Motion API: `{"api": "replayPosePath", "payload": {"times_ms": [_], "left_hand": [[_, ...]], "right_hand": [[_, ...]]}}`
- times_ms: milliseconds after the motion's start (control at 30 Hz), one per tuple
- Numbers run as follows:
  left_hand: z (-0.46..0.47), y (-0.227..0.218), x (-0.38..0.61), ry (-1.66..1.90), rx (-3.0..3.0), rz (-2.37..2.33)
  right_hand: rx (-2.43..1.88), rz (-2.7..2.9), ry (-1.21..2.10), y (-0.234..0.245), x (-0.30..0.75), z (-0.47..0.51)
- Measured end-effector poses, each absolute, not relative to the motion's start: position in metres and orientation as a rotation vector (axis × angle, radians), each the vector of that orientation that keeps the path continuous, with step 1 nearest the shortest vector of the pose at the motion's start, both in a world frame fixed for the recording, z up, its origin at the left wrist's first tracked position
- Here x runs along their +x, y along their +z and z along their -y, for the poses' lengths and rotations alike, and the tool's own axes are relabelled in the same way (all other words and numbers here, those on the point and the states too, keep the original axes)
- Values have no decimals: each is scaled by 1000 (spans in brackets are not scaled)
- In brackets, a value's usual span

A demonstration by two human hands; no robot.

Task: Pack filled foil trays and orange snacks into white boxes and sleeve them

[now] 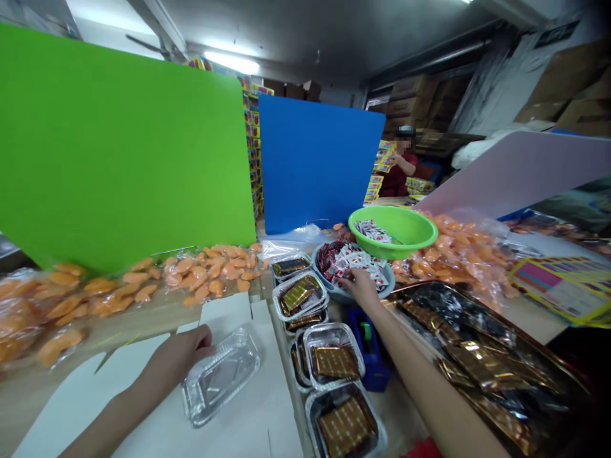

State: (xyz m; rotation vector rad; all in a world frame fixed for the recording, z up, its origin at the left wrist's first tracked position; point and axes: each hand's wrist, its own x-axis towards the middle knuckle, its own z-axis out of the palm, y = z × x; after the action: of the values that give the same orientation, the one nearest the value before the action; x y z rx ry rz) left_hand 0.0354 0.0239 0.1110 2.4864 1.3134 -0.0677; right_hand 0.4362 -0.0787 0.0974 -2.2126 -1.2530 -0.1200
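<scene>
Two tall boards, a green board (pixel 119 146) and a blue board (pixel 315 159), rise behind the worktable (pixel 57 388), with a co-worker in red (pixel 396 181) beyond them. Bags of orange pieces (pixel 205 270) lie along the table, across from a black tray of gold packets (pixel 477 356). A tilted green basin (pixel 392 232) leans over a blue basin (pixel 329 289) of red-and-white sachets (pixel 356 264). The right hand (pixel 360 286) rests there, fingers together; whether they grip a sachet cannot be told. Foil trays of brown bars (pixel 334 362) stand nearby. The left hand (pixel 184 356), fingers together, touches an empty foil tray (pixel 220 376) on white card (pixel 229 312).
</scene>
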Motion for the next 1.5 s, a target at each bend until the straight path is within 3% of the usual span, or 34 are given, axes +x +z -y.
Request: {"api": "replayPosePath", "payload": {"times_ms": [467,800,933,1067,1333,1500], "left_hand": [[-44,98,39,-150,2547,-1268],[-40,106,37,106,2482,-1195],[-34,113,41,193,2474,-1121],[-25,113,45,188,2535,-1069],[-1,95,56,117,2624,-1050],[3,96,55,111,2670,-1014]], "right_hand": [[-2202,1487,48,104,448,58],[-1967,974,-145,124,446,78],[-1681,851,-161,151,411,110],[-1594,1070,-33,169,343,141],[-1468,1571,126,123,229,128],[-1549,1710,34,103,210,132]]}}
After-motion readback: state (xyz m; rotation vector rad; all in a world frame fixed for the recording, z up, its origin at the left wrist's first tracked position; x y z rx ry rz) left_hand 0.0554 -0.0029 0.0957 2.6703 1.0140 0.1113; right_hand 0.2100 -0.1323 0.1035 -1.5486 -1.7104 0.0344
